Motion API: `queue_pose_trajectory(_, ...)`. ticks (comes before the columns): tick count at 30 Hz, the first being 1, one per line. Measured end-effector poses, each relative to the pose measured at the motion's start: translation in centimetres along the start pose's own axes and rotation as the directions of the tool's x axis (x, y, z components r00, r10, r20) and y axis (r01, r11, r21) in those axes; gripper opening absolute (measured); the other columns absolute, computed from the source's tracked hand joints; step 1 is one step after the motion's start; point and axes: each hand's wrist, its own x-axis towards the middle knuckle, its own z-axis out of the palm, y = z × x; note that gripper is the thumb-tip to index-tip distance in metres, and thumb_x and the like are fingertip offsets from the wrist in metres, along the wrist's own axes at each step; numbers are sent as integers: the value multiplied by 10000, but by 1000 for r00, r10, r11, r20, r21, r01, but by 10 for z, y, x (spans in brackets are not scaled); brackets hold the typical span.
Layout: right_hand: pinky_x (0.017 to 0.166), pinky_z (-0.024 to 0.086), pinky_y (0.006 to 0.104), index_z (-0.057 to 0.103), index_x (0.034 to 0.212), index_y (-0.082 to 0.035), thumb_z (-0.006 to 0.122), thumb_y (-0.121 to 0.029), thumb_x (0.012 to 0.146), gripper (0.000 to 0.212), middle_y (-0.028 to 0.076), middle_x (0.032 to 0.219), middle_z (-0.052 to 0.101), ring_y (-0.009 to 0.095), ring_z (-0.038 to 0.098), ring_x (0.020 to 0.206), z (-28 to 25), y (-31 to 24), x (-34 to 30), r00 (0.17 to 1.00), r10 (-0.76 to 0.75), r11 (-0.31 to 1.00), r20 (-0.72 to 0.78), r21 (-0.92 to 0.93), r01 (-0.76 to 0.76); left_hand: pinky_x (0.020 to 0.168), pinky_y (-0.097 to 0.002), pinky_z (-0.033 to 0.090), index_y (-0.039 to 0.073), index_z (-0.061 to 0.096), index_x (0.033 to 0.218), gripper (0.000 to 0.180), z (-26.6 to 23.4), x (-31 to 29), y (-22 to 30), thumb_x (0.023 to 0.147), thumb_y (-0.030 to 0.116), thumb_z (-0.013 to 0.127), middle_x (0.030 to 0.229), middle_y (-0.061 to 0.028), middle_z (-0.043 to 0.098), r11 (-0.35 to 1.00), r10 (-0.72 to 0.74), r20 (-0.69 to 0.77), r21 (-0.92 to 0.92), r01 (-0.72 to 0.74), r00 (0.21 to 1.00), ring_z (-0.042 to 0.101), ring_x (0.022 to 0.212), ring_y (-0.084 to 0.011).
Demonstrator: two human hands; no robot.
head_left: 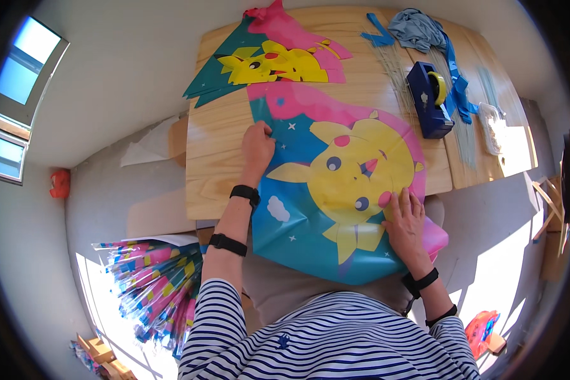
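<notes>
A large glossy printed plastic sheet, teal and pink with a yellow cartoon face, lies across the near part of the wooden table and hangs over its front edge toward my lap. My left hand is closed, its fingertips pinching the sheet's left edge. On the lower right of the sheet rests my right hand, fingers stretched out flat beside a red cheek patch. Farther back, a stack of similar folded printed sheets lies on the table, touching the top of this one.
A dark blue tape dispenser with yellow tape stands at the right, among thin pale rods. Blue-grey cloth, blue strips and a clear plastic tray lie nearby. Wrapped printed bundles sit low at my left.
</notes>
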Motion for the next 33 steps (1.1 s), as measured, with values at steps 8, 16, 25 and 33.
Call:
queue_pose_trajectory(8,1114,311,532,473,1419,-52,751,-177,792,697,241,1503,356,440,365,1345,-7,-8,0,1000,20,993,-9,115,-18,700,-416,459,68,606,874,177,-62,10,76,761,-48,677,834,-82,590,897,358,-420,-94,-432,834,588,807,-295)
queue_pose_trajectory(16,1025,411,512,484,1400,-15,691,-260,878,612,265,1461,391,470,402,1286,-5,-41,38,979,145,968,-143,226,-110,791,-385,466,80,638,946,183,-91,108,119,795,-13,683,958,-79,627,782,600,-438,144,-607,670,606,917,-273)
queue_pose_trajectory(25,877,459,582,461,1396,-12,655,-354,897,635,216,1402,442,439,416,1266,18,-61,65,931,341,940,-134,43,-338,1033,-500,384,47,585,1269,478,-60,-27,118,834,183,729,1358,-180,525,790,612,-2,47,-611,791,482,1266,-363)
queue_pose_trajectory(33,887,458,623,514,1354,-73,669,-322,896,543,207,1308,513,447,487,1206,3,-44,67,965,262,948,16,184,-261,1133,-666,172,166,458,1462,936,-12,-147,52,653,465,821,1576,-109,321,845,469,397,59,-532,789,233,1481,-321)
